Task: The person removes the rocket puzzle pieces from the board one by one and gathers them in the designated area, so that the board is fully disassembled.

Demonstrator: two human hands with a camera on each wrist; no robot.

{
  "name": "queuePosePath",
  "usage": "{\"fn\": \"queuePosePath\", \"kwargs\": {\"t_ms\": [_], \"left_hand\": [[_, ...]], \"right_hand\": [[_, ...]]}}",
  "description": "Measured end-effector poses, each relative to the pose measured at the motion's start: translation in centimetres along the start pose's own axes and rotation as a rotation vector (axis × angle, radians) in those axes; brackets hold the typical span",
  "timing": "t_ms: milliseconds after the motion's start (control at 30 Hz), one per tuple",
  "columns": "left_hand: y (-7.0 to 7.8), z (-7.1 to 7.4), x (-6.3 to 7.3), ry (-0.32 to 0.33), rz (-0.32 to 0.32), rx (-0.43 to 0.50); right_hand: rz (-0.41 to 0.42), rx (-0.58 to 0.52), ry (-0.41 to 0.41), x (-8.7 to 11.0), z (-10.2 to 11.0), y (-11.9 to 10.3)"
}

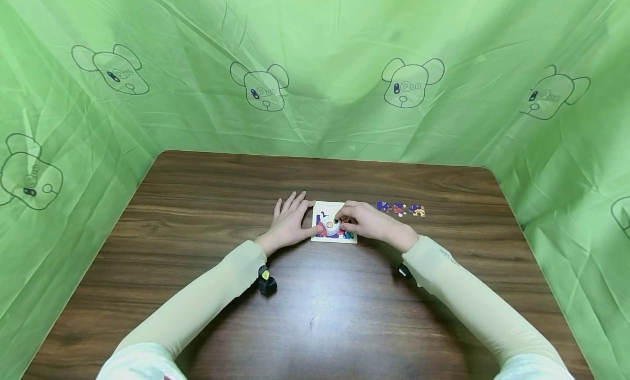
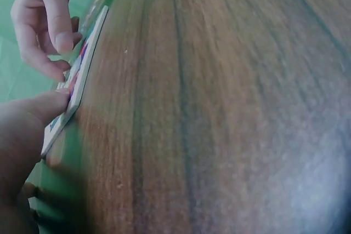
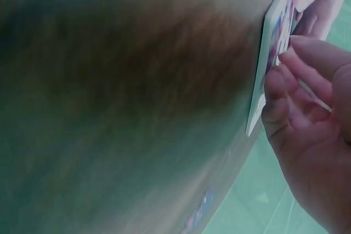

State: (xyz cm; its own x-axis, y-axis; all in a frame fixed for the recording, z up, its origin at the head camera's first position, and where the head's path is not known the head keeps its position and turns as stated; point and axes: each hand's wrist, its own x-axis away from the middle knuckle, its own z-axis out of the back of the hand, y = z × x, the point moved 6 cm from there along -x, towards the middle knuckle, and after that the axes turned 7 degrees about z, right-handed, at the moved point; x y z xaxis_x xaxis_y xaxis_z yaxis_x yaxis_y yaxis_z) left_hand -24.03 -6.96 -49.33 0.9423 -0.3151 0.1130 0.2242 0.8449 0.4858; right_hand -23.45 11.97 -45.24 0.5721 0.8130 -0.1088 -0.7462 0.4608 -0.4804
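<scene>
A small jigsaw puzzle in a white tray (image 1: pixel 334 240) lies on the table, with a colourful picture partly filled in and bare white toward its far side. My left hand (image 1: pixel 289 224) is spread flat at the tray's left, its thumb (image 2: pixel 57 98) resting on the picture's edge. Over the right half of the tray, my right hand (image 1: pixel 369 220) bends its fingers down, fingertips (image 3: pixel 275 80) right at the puzzle's surface. A dark spot shows by those fingertips in the head view; I cannot tell whether they pinch a piece.
Three loose purple puzzle pieces (image 1: pixel 400 209) lie in a row to the right of the tray, beyond my right wrist. The brown wooden table (image 1: pixel 315 303) meets green curtains (image 1: pixel 334 123) at its back and sides. Each wrist wears a black camera (image 1: pixel 267 284).
</scene>
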Motion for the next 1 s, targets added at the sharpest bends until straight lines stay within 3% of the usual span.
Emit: {"fn": "queuePosePath", "kwargs": {"t_ms": [400, 667, 1000], "left_hand": [[-0.1, -0.2, 0.0, 0.002, -0.001, -0.010], [-0.3, -0.3, -0.1, 0.012, -0.005, 0.006], [-0.4, -0.1, 0.0, -0.040, -0.036, 0.065]], "right_hand": [[-0.091, -0.009, 0.011, -1.3, -0.8, -0.4], [-0.082, -0.019, -0.019, -1.8, -1.2, -0.1], [-0.153, -0.007, -0.066, -2.7, -1.1, -0.6]]}}
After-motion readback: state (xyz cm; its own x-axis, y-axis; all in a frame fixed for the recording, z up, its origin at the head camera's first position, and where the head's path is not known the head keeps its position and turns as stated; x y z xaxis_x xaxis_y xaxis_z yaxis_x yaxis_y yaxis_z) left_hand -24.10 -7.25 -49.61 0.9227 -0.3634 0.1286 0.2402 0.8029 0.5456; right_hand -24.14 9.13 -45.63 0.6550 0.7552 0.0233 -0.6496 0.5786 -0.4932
